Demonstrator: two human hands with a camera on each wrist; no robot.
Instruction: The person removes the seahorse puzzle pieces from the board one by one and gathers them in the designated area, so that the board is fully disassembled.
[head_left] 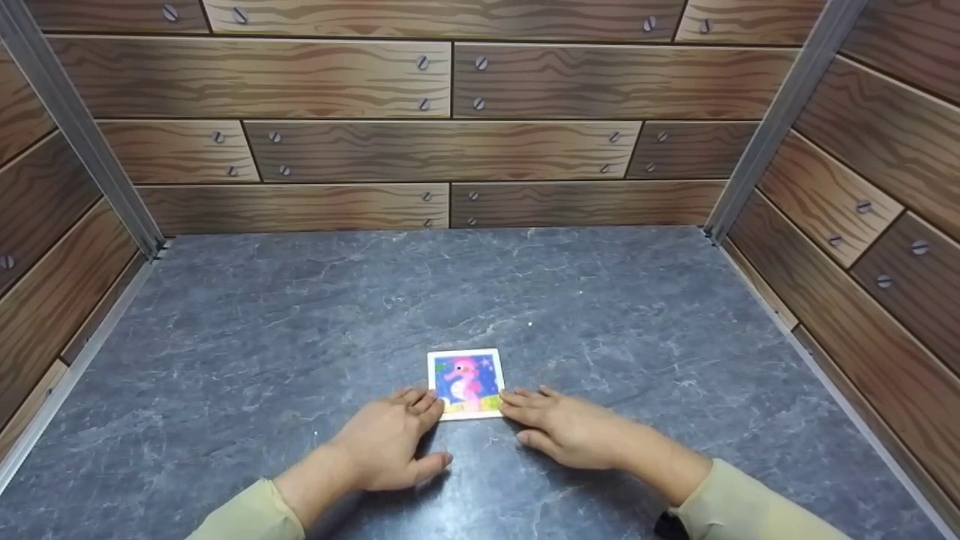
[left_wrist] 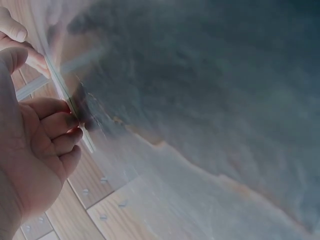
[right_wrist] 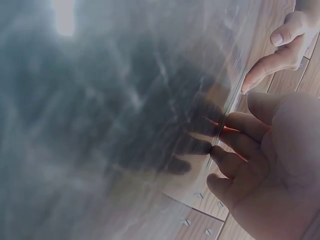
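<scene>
A square picture tile (head_left: 466,381) with a white border lies flat on the table, showing a pink seahorse on a blue ground. My left hand (head_left: 391,436) rests beside it, fingertips at its lower left edge and thumb spread out toward me. On the other side, my right hand (head_left: 566,429) touches the lower right edge with extended fingers. The left wrist view has the left palm (left_wrist: 35,155) low over the tabletop, its fingers loosely bent. Similarly, the right palm (right_wrist: 272,160) shows in the right wrist view with the fingertips down at the surface.
The dark grey marbled tabletop (head_left: 337,300) stretches around the tile. Wood-plank patterned walls (head_left: 442,150) enclose it at the back and both sides, with metal posts (head_left: 780,120) at the rear corners.
</scene>
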